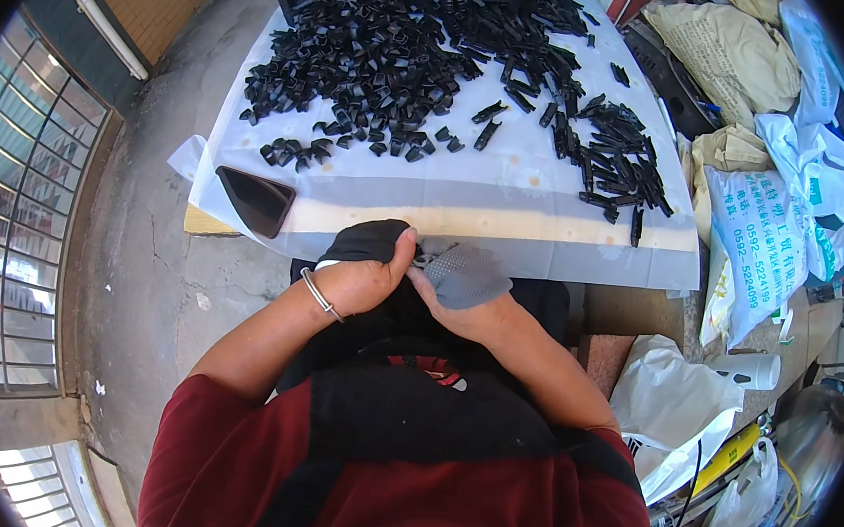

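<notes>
White-sheeted table (508,196), heaped with small black plastic pieces (368,78). At its near edge, a small dark part (425,257) sits between my curled, black-covered left hand (372,259) and grey, dotted-covered right hand (465,287); which one pinches it I cannot tell. A loosened grip could drop it off the edge. Both wrists angle inward.

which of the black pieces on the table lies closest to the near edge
The slim black piece at the foot of the right cluster, its length pointing toward the near edge; every other piece lies farther back on the table.
</notes>
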`<action>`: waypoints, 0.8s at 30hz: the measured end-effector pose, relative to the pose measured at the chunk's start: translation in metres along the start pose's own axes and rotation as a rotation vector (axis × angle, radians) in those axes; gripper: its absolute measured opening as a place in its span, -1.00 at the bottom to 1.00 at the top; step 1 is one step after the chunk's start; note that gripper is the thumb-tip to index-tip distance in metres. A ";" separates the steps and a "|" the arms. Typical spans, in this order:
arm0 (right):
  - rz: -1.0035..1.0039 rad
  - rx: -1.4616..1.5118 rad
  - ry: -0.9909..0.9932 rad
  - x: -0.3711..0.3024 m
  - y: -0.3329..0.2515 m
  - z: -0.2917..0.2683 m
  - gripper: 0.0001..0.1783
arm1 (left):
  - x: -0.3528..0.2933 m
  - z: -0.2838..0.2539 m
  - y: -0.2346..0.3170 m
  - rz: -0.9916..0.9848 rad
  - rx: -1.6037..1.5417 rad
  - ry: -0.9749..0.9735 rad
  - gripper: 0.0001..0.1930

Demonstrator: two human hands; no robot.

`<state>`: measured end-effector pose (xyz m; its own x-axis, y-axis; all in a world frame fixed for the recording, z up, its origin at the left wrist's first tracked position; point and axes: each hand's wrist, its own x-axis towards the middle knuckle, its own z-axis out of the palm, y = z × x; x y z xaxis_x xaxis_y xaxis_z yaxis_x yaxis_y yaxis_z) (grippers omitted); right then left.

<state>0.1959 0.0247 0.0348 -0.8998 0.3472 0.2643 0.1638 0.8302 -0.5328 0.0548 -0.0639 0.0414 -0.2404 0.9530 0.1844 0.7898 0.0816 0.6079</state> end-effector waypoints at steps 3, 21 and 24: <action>0.068 0.010 -0.169 0.001 0.005 -0.017 -0.64 | 0.009 -0.016 -0.012 -0.058 0.252 -0.285 -0.65; 0.283 -0.626 -0.100 0.092 0.103 -0.042 -0.73 | 0.081 0.030 -0.061 -0.028 0.447 0.171 -0.76; 0.135 -0.667 0.035 0.078 0.096 -0.038 -0.76 | 0.070 0.028 -0.061 -0.004 0.395 0.245 -0.81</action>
<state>0.1568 0.1484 0.0349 -0.8420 0.4714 0.2623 0.4985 0.8658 0.0440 0.0058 0.0059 -0.0042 -0.3321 0.8593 0.3888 0.9318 0.2350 0.2765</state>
